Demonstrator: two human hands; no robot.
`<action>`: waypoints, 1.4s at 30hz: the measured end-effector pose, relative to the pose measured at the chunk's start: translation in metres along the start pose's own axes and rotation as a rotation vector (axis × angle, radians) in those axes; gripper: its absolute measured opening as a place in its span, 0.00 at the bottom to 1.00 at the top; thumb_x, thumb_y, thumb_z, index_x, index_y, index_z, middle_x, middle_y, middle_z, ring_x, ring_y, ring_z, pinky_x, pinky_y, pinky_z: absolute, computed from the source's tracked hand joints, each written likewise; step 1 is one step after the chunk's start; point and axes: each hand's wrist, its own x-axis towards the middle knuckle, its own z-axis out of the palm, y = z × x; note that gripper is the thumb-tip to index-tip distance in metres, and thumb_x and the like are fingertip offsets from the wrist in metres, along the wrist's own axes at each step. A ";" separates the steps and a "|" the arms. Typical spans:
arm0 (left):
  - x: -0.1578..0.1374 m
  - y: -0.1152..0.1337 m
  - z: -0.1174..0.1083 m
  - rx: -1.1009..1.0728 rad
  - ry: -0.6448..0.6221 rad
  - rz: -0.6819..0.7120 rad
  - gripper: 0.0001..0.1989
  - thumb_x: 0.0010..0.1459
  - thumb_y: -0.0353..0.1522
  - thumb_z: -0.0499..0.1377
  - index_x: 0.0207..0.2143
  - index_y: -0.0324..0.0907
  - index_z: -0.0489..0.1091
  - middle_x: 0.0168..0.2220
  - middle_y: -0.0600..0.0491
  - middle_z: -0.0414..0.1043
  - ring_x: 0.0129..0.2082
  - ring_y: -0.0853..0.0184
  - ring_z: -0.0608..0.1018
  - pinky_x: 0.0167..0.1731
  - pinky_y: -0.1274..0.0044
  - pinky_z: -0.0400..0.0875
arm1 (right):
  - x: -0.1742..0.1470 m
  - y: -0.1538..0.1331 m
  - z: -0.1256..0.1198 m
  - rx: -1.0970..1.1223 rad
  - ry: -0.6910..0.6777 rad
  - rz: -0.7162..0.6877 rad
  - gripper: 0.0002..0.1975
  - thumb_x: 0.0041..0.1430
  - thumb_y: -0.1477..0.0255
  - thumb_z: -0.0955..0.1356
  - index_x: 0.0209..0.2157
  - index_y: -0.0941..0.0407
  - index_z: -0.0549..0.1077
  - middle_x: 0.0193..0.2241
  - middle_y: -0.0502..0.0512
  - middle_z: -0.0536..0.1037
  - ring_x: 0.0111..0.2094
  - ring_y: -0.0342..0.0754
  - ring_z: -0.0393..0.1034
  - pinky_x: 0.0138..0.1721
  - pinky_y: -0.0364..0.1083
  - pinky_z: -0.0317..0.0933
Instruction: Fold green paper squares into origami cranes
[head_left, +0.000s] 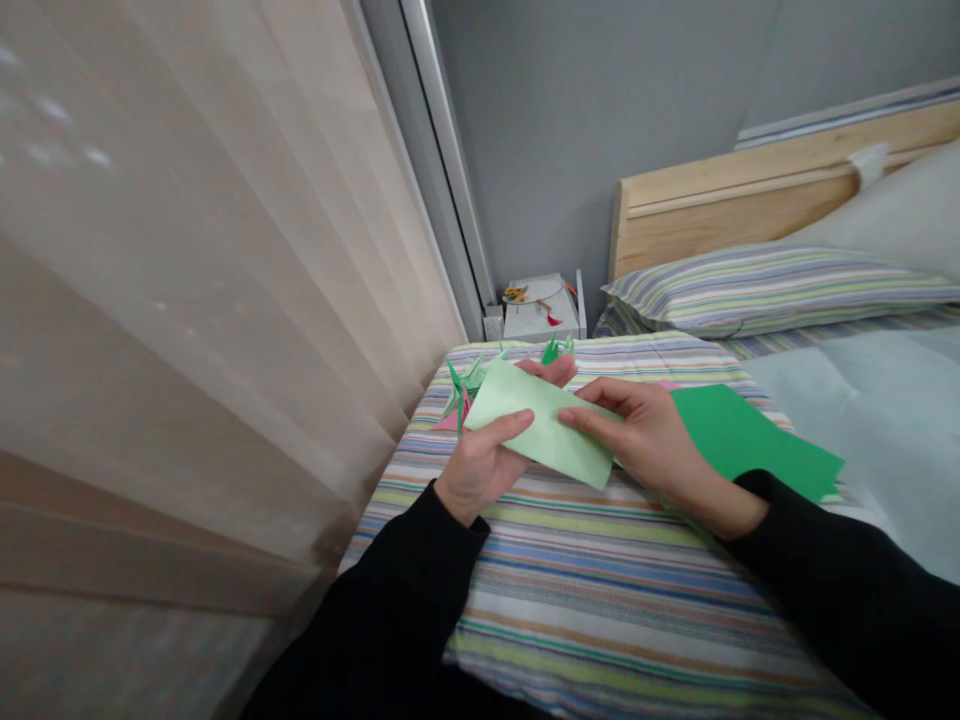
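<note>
Between my two hands is a pale green sheet of paper (544,425), shaped like a rectangle and raised above the striped cloth. My left hand (491,450) grips its left part, thumb on top and fingers behind. My right hand (637,425) pinches its right part between thumb and fingers. Just behind the left hand lie folded paper pieces (471,378) in green and pink, and more green folded paper (555,350) stands beyond my fingertips. Darker green paper (750,435) lies flat by my right wrist, with a bit of pink showing at its far edge.
A striped cloth (600,590) covers the surface under my hands. Beyond it stands a small white table (536,315) with small items on top. A pale curtain (225,300) hangs along the left. To the right are a wooden headboard (697,215) and a striped pillow (772,290).
</note>
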 end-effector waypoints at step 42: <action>0.012 -0.009 -0.001 -0.079 0.320 0.074 0.14 0.43 0.34 0.76 0.31 0.39 0.80 0.29 0.51 0.82 0.28 0.65 0.82 0.37 0.72 0.79 | -0.004 0.012 0.006 0.198 -0.275 0.291 0.19 0.53 0.61 0.75 0.22 0.55 0.65 0.20 0.47 0.69 0.22 0.42 0.62 0.24 0.43 0.54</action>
